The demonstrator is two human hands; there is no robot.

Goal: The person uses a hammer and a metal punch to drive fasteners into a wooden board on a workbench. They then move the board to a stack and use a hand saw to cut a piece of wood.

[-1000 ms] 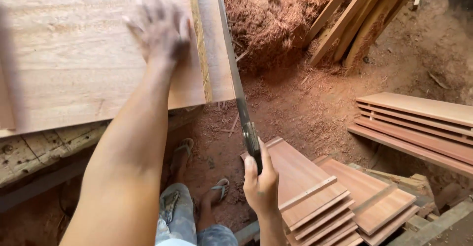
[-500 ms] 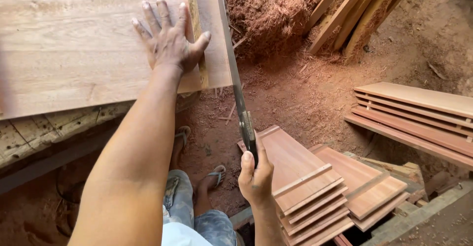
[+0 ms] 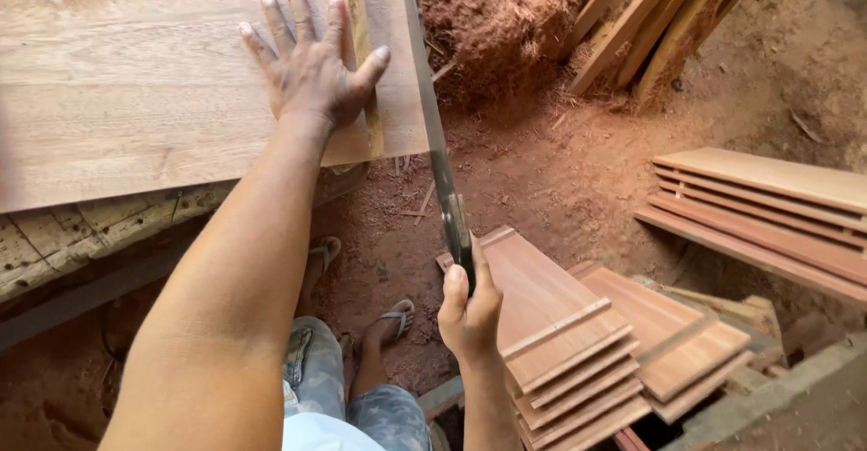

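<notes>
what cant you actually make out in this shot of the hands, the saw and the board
Head view only:
- Long dark hand saw: its handle is hidden inside the right hand; the tip is cut off by the top edge; its teeth are too small to see.
- Wide pale wooden board: its far and left ends run past the frame edges.
- What lies under the left hand is covered by the palm.
- Workbench beneath the board is mostly hidden by the board and the arm.

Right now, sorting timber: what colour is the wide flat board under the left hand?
Pale tan wide flat board, head view.
</notes>
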